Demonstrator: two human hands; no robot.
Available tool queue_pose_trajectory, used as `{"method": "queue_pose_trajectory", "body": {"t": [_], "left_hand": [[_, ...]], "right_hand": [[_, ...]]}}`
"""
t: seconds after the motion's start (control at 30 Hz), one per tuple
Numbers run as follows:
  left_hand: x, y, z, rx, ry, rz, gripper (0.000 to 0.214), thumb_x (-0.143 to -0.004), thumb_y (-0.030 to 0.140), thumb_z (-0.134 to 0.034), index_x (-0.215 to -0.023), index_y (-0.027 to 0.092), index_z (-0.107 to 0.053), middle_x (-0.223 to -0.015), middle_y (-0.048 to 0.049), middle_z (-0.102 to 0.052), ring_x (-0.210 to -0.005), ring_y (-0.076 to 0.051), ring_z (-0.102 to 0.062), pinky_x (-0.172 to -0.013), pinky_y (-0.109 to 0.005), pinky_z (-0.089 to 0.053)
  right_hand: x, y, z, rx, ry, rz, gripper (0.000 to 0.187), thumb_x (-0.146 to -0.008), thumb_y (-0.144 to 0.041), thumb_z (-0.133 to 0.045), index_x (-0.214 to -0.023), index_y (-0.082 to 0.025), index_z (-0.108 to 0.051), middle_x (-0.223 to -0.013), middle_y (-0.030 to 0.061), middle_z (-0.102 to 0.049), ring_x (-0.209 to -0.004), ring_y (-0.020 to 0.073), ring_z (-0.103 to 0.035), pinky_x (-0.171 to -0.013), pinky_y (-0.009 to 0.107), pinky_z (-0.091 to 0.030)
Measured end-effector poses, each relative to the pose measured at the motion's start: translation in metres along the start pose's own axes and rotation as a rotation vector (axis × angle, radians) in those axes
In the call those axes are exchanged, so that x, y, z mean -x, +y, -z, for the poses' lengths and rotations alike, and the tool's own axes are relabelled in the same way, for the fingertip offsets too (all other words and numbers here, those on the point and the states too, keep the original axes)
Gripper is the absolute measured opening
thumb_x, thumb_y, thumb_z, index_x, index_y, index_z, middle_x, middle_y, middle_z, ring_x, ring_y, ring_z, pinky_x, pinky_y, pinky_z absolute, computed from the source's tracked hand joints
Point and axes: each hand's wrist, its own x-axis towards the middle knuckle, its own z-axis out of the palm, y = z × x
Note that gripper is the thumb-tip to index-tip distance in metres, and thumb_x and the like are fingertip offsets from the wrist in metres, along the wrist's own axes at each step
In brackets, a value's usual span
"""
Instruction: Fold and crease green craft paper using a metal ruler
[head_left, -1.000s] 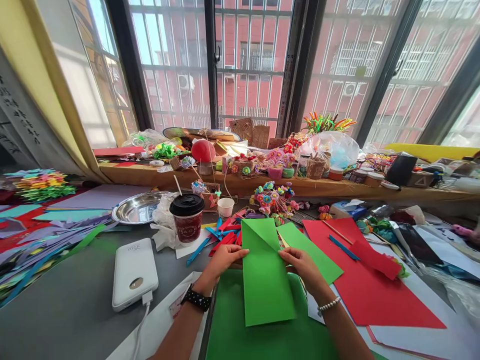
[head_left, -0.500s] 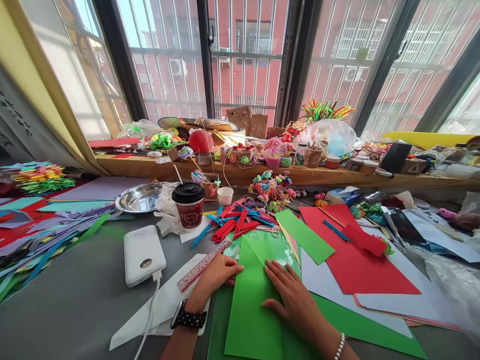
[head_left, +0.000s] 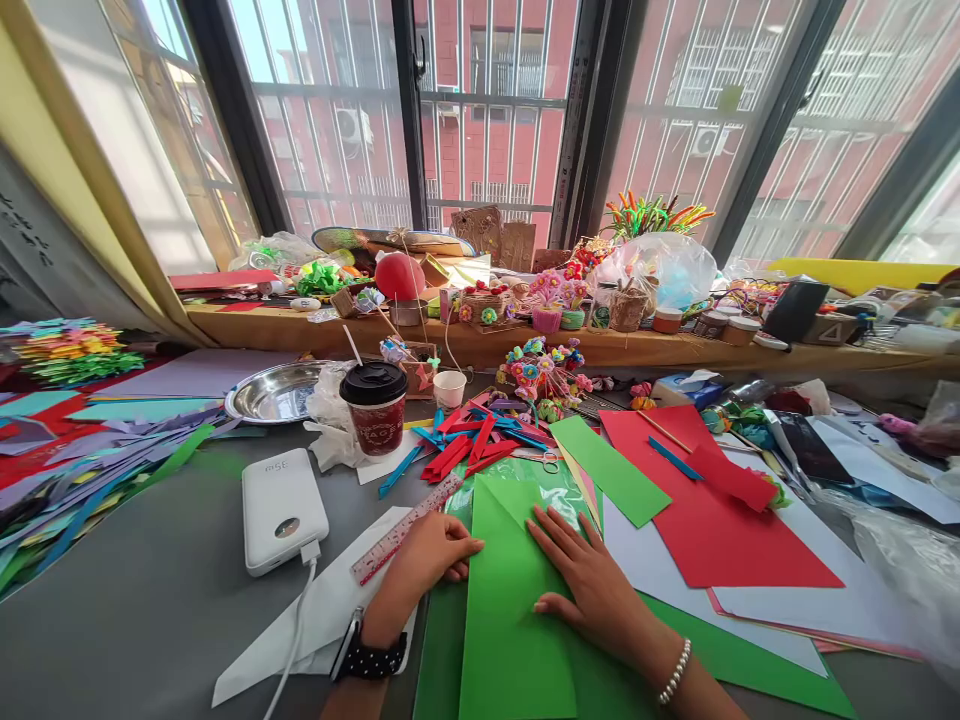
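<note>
A sheet of green paper (head_left: pixel 517 620) lies lengthwise in front of me, with a slanting crease near its top. My left hand (head_left: pixel 431 555) is curled at the paper's left edge, thumb and forefinger pinching that edge; the other fingers are bent and partly hidden. Flat across the right side of the sheet rests my right hand (head_left: pixel 589 580), its fingers spread and thumb out. Under the sheet is a glossy green surface (head_left: pixel 442 640). A clear ruler with red markings (head_left: pixel 405 525) lies just beyond my left hand.
A lidded drink cup (head_left: pixel 375 410), a white power bank (head_left: pixel 283 510) with a cable and a metal bowl (head_left: pixel 244 400) stand left. Red and blue strips (head_left: pixel 480 445) and scissors (head_left: pixel 551 462) lie ahead. Red paper (head_left: pixel 720 540) and a green strip (head_left: pixel 615 475) are at right.
The green sheet has turned slightly, its near end swinging right and its far end left. The right hand has shifted slightly with it; the left hand stays at the edge.
</note>
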Motion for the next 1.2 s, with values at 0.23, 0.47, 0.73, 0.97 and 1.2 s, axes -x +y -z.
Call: {"method": "queue_pose_trajectory", "body": {"t": [0.23, 0.47, 0.73, 0.97, 1.2], "left_hand": [[0.0, 0.013, -0.031, -0.767, 0.33, -0.585, 0.026, -0.084, 0.021, -0.041, -0.102, 0.012, -0.056, -0.106, -0.0139, -0.06, -0.099, -0.024, -0.055, -0.083, -0.038, -0.043], [-0.019, -0.012, -0.056, -1.001, 0.231, -0.859, 0.053, -0.086, 0.044, -0.03, -0.126, 0.011, -0.037, -0.133, -0.0136, -0.036, -0.123, -0.029, -0.03, -0.097, -0.048, -0.03], [-0.017, -0.011, -0.054, -1.018, 0.243, -0.857, 0.053, -0.086, 0.045, -0.028, -0.127, 0.012, -0.036, -0.134, -0.0125, -0.035, -0.123, -0.028, -0.03, -0.097, -0.048, -0.03], [-0.019, -0.013, -0.056, -1.036, 0.256, -0.831, 0.054, -0.085, 0.045, -0.03, -0.128, 0.013, -0.034, -0.134, -0.0127, -0.033, -0.123, -0.028, -0.03, -0.097, -0.048, -0.031], [-0.018, -0.005, -0.049, -0.988, 0.139, -0.791, 0.052, -0.085, 0.04, -0.034, -0.128, 0.011, -0.034, -0.136, -0.0127, -0.031, -0.124, -0.027, -0.027, -0.1, -0.046, -0.028]], "right_hand": [[0.001, -0.001, -0.001, 0.05, 0.03, 0.037, 0.062, -0.084, -0.05, -0.029, -0.136, -0.023, -0.008, -0.141, 0.0064, -0.014, -0.128, 0.0272, -0.017, -0.098, 0.058, -0.014], [0.001, -0.001, -0.002, 0.031, 0.031, 0.002, 0.059, -0.086, -0.048, -0.026, -0.136, -0.022, -0.01, -0.14, 0.0049, -0.017, -0.128, 0.0252, -0.018, -0.099, 0.057, -0.012], [-0.027, 0.01, 0.004, 0.014, 0.045, -0.207, 0.054, -0.087, -0.049, -0.019, -0.132, -0.021, -0.025, -0.137, 0.002, -0.03, -0.127, 0.0224, -0.02, -0.101, 0.055, -0.006], [-0.033, 0.012, 0.004, 0.059, 0.067, -0.176, 0.052, -0.087, -0.047, -0.022, -0.133, -0.021, -0.024, -0.136, 0.0038, -0.032, -0.127, 0.0236, -0.022, -0.1, 0.057, -0.01], [0.012, -0.008, -0.002, 0.057, 0.061, -0.121, 0.056, -0.086, -0.05, -0.024, -0.135, -0.025, -0.016, -0.139, 0.0022, -0.022, -0.128, 0.0267, -0.018, -0.098, 0.059, -0.014]]}}
